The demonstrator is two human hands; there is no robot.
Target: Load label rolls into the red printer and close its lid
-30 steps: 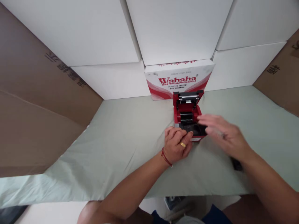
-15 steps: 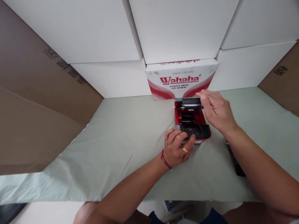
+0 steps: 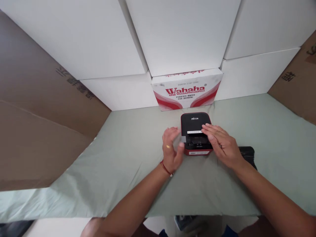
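A small black and red label printer point(image 3: 196, 123) stands on the green cloth with its lid down. A white strip label runs across the lid's front edge, and another label is on the red front face. My right hand point(image 3: 222, 141) rests its fingertips on the right front part of the lid, fingers outstretched and nothing held. Just off the printer's left side is my left hand point(image 3: 171, 149), slightly blurred, its thumb and fingers apart. It wears a gold ring and a red cord bracelet. Partly hidden by my right forearm, a black object point(image 3: 247, 154) lies on the cloth.
A white and red Wahaha water carton point(image 3: 186, 92) stands behind the printer. White boxes point(image 3: 182, 33) are stacked along the back. Brown cardboard point(image 3: 37, 138) walls the left, with more cardboard point(image 3: 293, 82) at the right. The green cloth point(image 3: 118, 158) covers the table to its front edge.
The printer's lid was raised with its inside showing; now it is down. My right hand has moved down onto the lid. My left hand has let go of the printer's front and shifted left.
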